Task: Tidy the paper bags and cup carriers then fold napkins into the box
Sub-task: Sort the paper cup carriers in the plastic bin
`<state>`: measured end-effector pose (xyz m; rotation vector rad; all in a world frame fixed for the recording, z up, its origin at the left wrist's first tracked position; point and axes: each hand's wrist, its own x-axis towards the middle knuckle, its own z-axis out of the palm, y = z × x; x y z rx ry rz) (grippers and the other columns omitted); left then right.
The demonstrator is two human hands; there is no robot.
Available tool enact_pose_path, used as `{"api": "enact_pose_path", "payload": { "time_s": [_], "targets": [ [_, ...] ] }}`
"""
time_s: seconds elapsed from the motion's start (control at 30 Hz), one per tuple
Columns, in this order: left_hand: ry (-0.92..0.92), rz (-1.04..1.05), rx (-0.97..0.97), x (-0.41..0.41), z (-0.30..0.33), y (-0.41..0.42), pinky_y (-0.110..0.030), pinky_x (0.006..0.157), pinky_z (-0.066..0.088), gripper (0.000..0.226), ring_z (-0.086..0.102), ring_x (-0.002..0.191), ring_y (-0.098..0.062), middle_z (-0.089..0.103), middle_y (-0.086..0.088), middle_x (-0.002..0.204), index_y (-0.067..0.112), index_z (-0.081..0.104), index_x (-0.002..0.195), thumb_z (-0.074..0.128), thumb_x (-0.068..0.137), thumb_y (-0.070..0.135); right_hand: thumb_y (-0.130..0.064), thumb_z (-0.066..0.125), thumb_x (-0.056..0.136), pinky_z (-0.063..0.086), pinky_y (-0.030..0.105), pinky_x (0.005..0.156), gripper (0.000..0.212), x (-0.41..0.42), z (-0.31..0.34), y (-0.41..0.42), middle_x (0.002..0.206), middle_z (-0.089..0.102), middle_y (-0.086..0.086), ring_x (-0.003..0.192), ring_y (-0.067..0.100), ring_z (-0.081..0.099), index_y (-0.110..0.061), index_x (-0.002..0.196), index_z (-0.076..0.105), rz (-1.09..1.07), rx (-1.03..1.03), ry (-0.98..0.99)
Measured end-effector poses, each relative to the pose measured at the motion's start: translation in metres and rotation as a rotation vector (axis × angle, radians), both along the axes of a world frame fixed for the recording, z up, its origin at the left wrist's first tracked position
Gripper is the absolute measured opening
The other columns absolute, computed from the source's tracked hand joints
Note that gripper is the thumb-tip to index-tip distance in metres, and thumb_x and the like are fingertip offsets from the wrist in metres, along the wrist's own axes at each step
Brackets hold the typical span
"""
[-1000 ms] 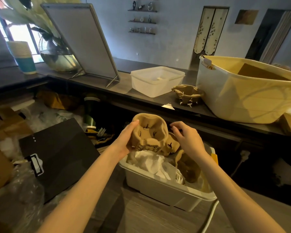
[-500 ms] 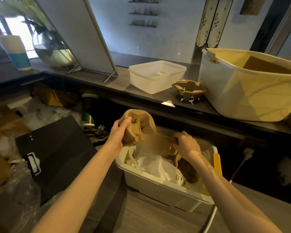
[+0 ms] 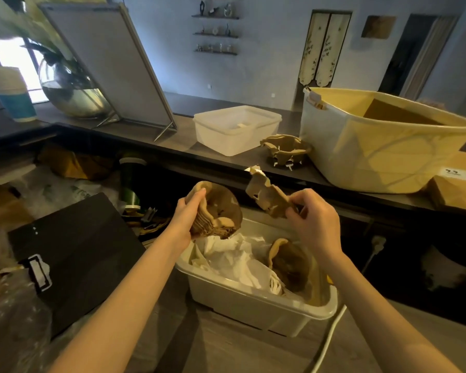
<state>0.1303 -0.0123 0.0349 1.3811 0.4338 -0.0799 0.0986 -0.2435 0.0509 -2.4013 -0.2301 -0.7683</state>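
**Cup carriers held above the lower bin, one in each hand**

I observe the large yellow tub (image 3: 382, 154) on the dark counter (image 3: 178, 141), at its right end, with a brown sheet lying inside it. A framed board (image 3: 111, 65) leans upright on the counter at the left. A translucent white box (image 3: 236, 129) stands mid-counter; a loose cup carrier (image 3: 285, 152) sits between it and the tub, touching the tub's wall.

Below the counter, a grey bin (image 3: 256, 305) rests on the lower surface. It contains crumpled white napkins (image 3: 234, 259) on its left side and another brown carrier (image 3: 291, 262) on its right.

My left hand (image 3: 189, 214) grips a nested stack of cup carriers (image 3: 215, 214) by its left rim, fingers curled over the edge, above the bin's far left corner. My right hand (image 3: 316, 219) pinches a single flattened carrier (image 3: 267, 195) by its lower end, thumb and fingertips closed on it; the piece angles up and left, apart from the stack.
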Motion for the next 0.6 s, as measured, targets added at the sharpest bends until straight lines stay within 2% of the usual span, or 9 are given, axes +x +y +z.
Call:
{"api": "enact_pose_path", "payload": {
  "time_s": [0.07, 0.1, 0.2, 0.33, 0.5, 0.6],
  "targets": [
    [0.070, -0.070, -0.095, -0.003, 0.005, -0.003, -0.035, 0.069, 0.048, 0.055, 0.056, 0.099, -0.024, 0.056, -0.010, 0.119, 0.023, 0.045, 0.128, 0.054, 0.085, 0.055, -0.008, 0.069, 0.081, 0.049, 0.027, 0.062, 0.014, -0.005, 0.006, 0.000, 0.093, 0.063, -0.003, 0.073, 0.011, 0.055, -0.013, 0.092, 0.062, 0.031, 0.018, -0.112],
    [0.101, -0.123, -0.142, -0.005, 0.006, -0.005, -0.035, 0.072, 0.048, 0.055, 0.056, 0.099, -0.025, 0.058, -0.011, 0.115, 0.021, 0.050, 0.125, 0.053, 0.084, 0.058, -0.006, 0.070, 0.080, 0.051, 0.028, 0.061, 0.015, -0.007, 0.007, 0.001, 0.094, 0.063, -0.002, 0.072, 0.011, 0.056, -0.012, 0.091, 0.063, 0.063, 0.016, -0.167],
    [0.150, -0.279, -0.231, -0.009, 0.010, -0.012, -0.036, 0.085, 0.045, 0.057, 0.055, 0.099, -0.024, 0.063, -0.012, 0.110, 0.018, 0.061, 0.116, 0.046, 0.085, 0.063, -0.002, 0.072, 0.077, 0.053, 0.022, 0.063, 0.015, -0.009, 0.007, 0.005, 0.097, 0.064, 0.003, 0.077, 0.010, 0.059, -0.007, 0.089, 0.064, 0.179, -0.002, -0.269],
    [0.118, -0.375, -0.168, -0.014, 0.013, -0.016, -0.036, 0.083, 0.047, 0.056, 0.052, 0.106, -0.027, 0.058, -0.012, 0.116, 0.022, 0.059, 0.117, 0.038, 0.087, 0.064, -0.005, 0.071, 0.078, 0.054, 0.019, 0.075, 0.019, -0.006, 0.001, 0.007, 0.106, 0.063, 0.001, 0.092, 0.007, 0.061, -0.009, 0.096, 0.065, 0.284, -0.006, -0.209],
    [0.088, -0.405, -0.084, -0.018, 0.008, -0.014, -0.037, 0.086, 0.047, 0.054, 0.053, 0.107, -0.026, 0.058, -0.011, 0.116, 0.024, 0.058, 0.118, 0.036, 0.088, 0.064, 0.001, 0.070, 0.078, 0.049, 0.008, 0.079, 0.018, -0.005, -0.005, 0.008, 0.102, 0.059, -0.008, 0.091, -0.005, 0.059, -0.009, 0.092, 0.067, 0.306, 0.108, -0.132],
    [0.086, -0.410, -0.110, -0.018, 0.006, -0.015, -0.038, 0.089, 0.048, 0.053, 0.053, 0.109, -0.028, 0.059, -0.011, 0.118, 0.024, 0.060, 0.114, 0.037, 0.088, 0.064, 0.001, 0.070, 0.078, 0.049, 0.010, 0.081, 0.020, -0.004, -0.002, 0.007, 0.098, 0.062, -0.011, 0.095, -0.005, 0.060, -0.015, 0.087, 0.067, 0.328, 0.241, -0.051]
  ]
}}
